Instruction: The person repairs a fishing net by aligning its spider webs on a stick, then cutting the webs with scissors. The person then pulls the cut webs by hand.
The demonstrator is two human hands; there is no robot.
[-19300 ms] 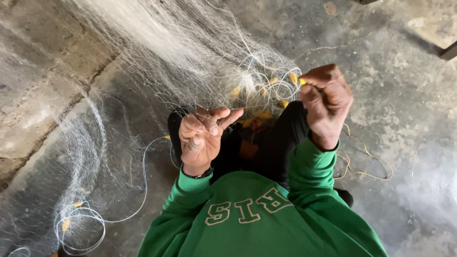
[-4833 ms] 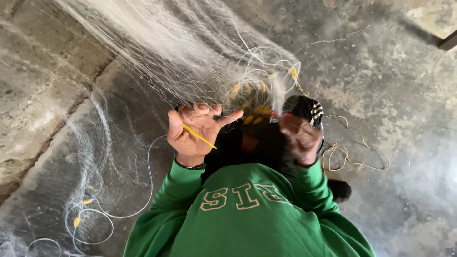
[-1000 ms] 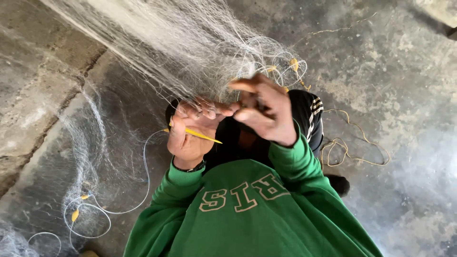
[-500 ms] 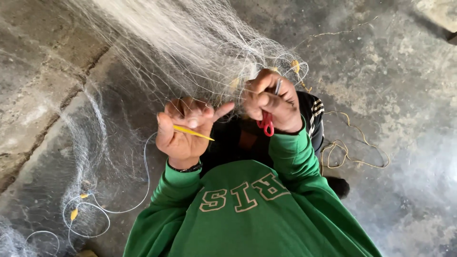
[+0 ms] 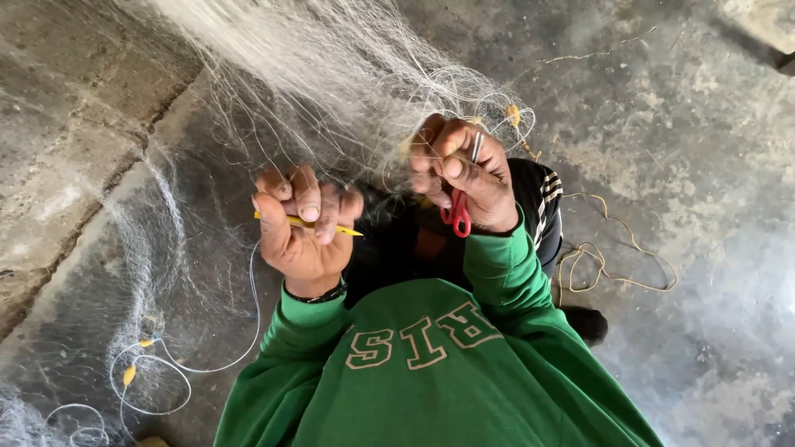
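Note:
A fine white fishing net (image 5: 315, 74) hangs down in front of me and spreads over the concrete floor. My left hand (image 5: 302, 228) grips a thin yellow netting needle (image 5: 348, 231) and pinches strands of the net. My right hand (image 5: 464, 178) holds small scissors with red handles (image 5: 458, 213), their metal blade pointing up into the mesh. Both hands are raised close together over my lap, in green sleeves.
White cord with small yellow floats (image 5: 128, 374) loops on the floor at lower left. A tangled yellow string (image 5: 609, 261) lies on the concrete at right. A raised concrete ledge (image 5: 58, 157) runs along the left.
My right hand has moved from the left hand back to the right and now shows the red-handled scissors. My left hand has shifted a little lower and closed tighter on the needle.

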